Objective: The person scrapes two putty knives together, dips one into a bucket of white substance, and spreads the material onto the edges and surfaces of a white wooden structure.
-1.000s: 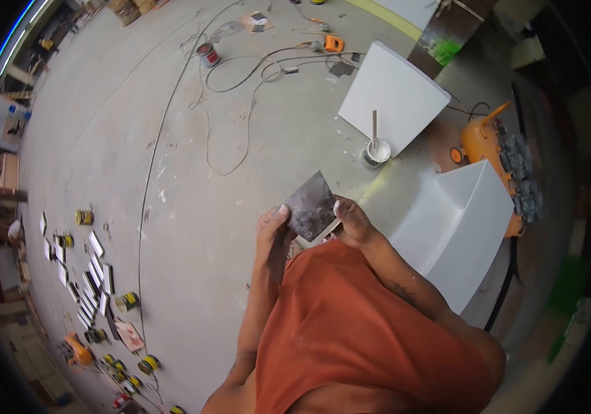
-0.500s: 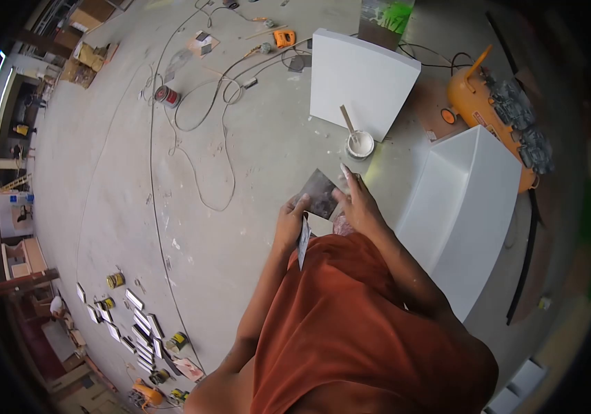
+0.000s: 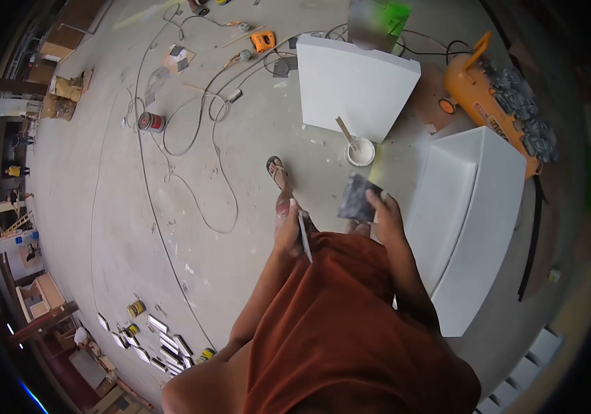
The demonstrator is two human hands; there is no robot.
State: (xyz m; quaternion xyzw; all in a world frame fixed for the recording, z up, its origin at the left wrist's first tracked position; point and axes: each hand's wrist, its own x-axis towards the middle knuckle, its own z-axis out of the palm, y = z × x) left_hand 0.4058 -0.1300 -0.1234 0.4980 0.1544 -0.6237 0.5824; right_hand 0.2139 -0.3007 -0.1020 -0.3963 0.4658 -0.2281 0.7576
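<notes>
My right hand [image 3: 386,210] grips a dark square sheet [image 3: 359,198] by its right side, the thumb on its face. My left hand [image 3: 288,228] holds a thin pale flat piece [image 3: 305,237], seen nearly edge-on. The two hands are apart, in front of the orange-brown cloth [image 3: 337,303] over my body. Beyond the dark sheet, an open tub of white paste [image 3: 360,152] with a stick [image 3: 344,131] in it stands on the floor, beside a white panel-shaped piece [image 3: 354,86].
A long white hollow piece [image 3: 440,207] lies to the right, near an orange compressor [image 3: 482,100]. Hoses [image 3: 145,145] cross the floor past a red-labelled can [image 3: 151,122]. My sandalled foot [image 3: 277,171] is ahead. Small white-topped blocks [image 3: 169,343] lie at lower left.
The dark sheet has left my left hand and moved right with my right hand. My hands have separated. A sandalled foot now shows ahead, and the view has shifted.
</notes>
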